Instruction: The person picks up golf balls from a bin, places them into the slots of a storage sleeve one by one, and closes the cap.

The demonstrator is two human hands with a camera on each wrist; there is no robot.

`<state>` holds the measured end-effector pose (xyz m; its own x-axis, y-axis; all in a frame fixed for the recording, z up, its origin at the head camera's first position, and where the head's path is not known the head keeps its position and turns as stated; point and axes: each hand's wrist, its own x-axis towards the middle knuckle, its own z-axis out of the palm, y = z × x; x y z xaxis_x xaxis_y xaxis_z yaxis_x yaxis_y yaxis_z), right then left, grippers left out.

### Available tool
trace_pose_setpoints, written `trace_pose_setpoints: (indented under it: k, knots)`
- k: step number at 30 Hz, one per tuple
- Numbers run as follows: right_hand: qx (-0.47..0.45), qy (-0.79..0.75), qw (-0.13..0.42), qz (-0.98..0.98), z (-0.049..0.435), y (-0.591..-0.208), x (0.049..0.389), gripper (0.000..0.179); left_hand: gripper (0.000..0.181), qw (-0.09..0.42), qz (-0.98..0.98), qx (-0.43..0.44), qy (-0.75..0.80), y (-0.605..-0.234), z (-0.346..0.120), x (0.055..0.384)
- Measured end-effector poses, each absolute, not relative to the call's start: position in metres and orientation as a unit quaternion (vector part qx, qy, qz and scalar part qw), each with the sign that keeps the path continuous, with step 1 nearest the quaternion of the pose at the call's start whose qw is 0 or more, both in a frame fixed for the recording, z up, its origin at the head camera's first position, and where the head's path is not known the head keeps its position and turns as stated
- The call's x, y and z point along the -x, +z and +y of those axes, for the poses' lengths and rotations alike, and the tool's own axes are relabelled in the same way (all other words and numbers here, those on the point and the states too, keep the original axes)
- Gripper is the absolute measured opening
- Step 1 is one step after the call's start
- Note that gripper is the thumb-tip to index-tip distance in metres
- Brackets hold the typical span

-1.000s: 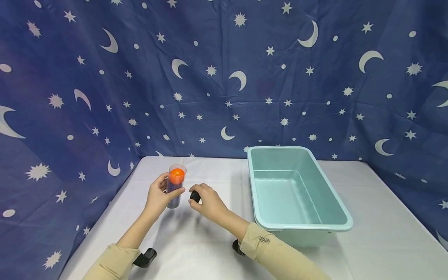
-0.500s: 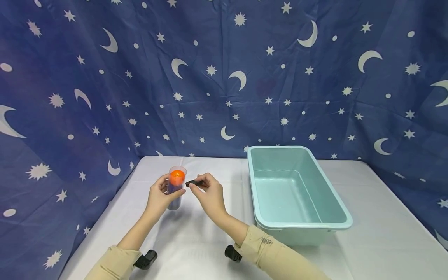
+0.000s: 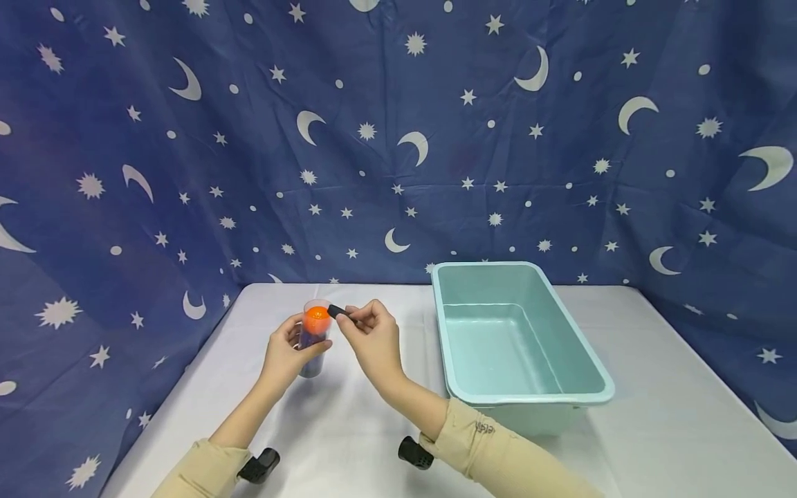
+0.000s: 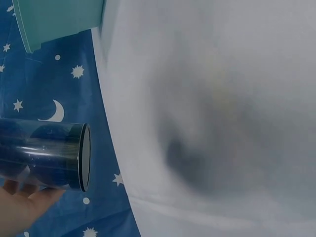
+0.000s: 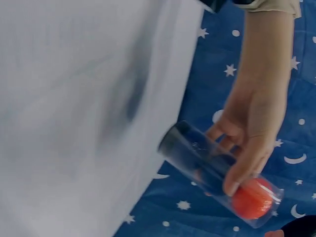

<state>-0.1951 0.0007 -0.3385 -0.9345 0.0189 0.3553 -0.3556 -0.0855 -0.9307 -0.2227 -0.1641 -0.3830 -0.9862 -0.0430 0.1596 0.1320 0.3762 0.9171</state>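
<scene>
My left hand [image 3: 283, 354] grips a clear plastic tube [image 3: 312, 364], fingers behind it and thumb across the front. An orange ball [image 3: 317, 319] sits in the tube's upper end; below it the contents look dark blue. In the left wrist view, the tube [image 4: 44, 153] shows a black band round its pale base. My right hand [image 3: 378, 344] pinches a round black lid [image 3: 340, 312], tilted, with its edge right at the tube's rim. In the right wrist view, the lid [image 5: 302, 228] is partly cut off at the lower corner, near the orange ball [image 5: 253, 198].
A pale teal plastic tub [image 3: 523, 399] stands to the right on the white-covered table [image 3: 361, 443]. A dark blue cloth with moons and stars [image 3: 373, 173] hangs behind and at the sides. Both wrists carry black cameras [image 3: 260, 465].
My right hand has lifted the lid from beside the tube up to its rim, turning it on the way. My left hand stays round the tube. The head view has shifted slightly.
</scene>
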Motion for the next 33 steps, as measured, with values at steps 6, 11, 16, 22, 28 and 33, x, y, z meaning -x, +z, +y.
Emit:
trace_pose_setpoints:
  k: [6, 11, 16, 22, 28, 33]
  knots:
    - [-0.152, 0.705, 0.121, -0.682, 0.011, -0.320, 0.192, 0.016, 0.057, 0.102, -0.830, 0.049, -0.547, -0.382, -0.157, 0.221]
    - [-0.201, 0.630, 0.106, -0.743, 0.027, -0.303, 0.193, 0.023, 0.056, 0.093, -0.829, 0.059, -0.549, -0.379, -0.150, 0.221]
    - [-0.224, 0.544, 0.088, -0.804, 0.044, -0.290, 0.201, 0.030, 0.056, 0.065, -0.831, 0.060, -0.550, -0.374, -0.142, 0.222]
    - [-0.221, 0.492, 0.065, -0.840, 0.059, -0.275, 0.205, 0.039, 0.055, 0.051, -0.829, 0.080, -0.551, -0.370, -0.131, 0.223]
    - [-0.278, 0.432, 0.033, -0.857, 0.068, -0.259, 0.212, 0.044, 0.055, 0.048, -0.822, 0.101, -0.559, -0.361, -0.119, 0.224]
    - [-0.346, 0.384, 0.038, -0.855, 0.081, -0.254, 0.223, 0.044, 0.055, 0.044, -0.816, 0.126, -0.562, -0.349, -0.108, 0.226]
